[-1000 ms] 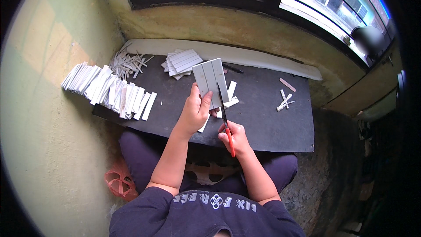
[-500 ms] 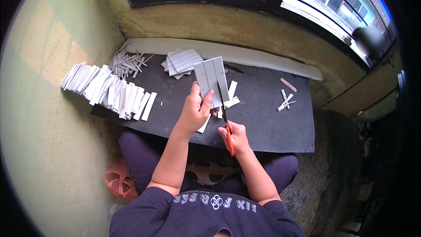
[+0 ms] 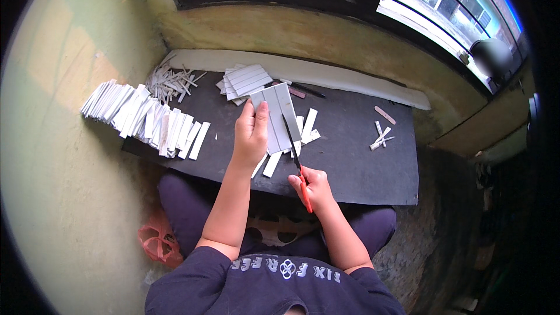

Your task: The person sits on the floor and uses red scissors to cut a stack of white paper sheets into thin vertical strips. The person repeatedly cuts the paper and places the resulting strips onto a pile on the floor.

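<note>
Red-handled scissors [image 3: 298, 166] gripped in right hand [image 3: 315, 189], fingers curled tight round handles; dark blades pointing up and away, tip at right edge of grey ribbed sheet [image 3: 275, 115]. Sheet pinched in left hand [image 3: 252, 135], thumb on near face, fingers behind; held tilted above dark board [image 3: 361, 163], lower edge hidden by left hand. Whether blades are parted: cannot tell.

Directly below sheet, a few white cut strips [image 3: 308, 127] lying loose on board, some partly hidden by hand and sheet. Behind sheet, small stack of grey sheets [image 3: 242, 80] near far edge of board. Left of stack, untidy heap of thin white slivers [image 3: 169, 81]. Further left, long overlapping row of white strips [image 3: 146, 119] running off board's left corner onto yellowish floor [image 3: 58, 169]. Right part of board: small cluster of offcuts [image 3: 382, 138], well apart from hands; one pinkish strip [image 3: 385, 115] just behind cluster.

Board resting across lap, far edge at long pale slab [image 3: 326, 73] under window wall. Red mesh object [image 3: 158, 240] on floor beside left knee.
</note>
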Demonstrator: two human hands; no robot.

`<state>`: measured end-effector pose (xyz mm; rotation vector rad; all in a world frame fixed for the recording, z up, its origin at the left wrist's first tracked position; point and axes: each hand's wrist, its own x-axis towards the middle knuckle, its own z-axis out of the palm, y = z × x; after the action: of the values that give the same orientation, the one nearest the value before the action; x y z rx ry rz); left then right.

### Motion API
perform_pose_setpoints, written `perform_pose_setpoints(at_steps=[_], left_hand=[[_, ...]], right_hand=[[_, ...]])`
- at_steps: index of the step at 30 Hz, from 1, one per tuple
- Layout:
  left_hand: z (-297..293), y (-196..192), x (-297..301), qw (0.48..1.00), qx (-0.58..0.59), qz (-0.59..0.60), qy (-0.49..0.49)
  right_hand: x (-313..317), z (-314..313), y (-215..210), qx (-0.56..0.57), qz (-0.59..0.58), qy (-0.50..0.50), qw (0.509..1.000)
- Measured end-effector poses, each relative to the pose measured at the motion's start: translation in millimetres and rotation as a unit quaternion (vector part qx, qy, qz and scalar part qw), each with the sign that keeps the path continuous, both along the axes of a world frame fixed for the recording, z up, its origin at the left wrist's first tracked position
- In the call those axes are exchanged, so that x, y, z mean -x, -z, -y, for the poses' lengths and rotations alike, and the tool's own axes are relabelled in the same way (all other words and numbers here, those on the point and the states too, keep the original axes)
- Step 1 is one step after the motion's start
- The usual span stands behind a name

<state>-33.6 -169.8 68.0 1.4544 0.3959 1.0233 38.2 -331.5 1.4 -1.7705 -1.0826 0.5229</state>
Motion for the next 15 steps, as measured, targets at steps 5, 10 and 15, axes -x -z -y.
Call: perform_pose_setpoints(at_steps=[5, 10, 15], left_hand=[[3, 4, -3, 0.994, -0.088, -0.021, -0.056], [13, 11, -3, 0.985, -0.156, -0.059, -0.044], [32, 15, -2, 0.984, -0.151, -0.094, -0.025]], right_hand=[[3, 7, -7, 0.021, -0.011, -0.016, 1.000], [2, 14, -21, 0.079, -0.033, -0.037, 0.996], [-4, 21, -22, 0.104, -0.051, -0.062, 0.991]])
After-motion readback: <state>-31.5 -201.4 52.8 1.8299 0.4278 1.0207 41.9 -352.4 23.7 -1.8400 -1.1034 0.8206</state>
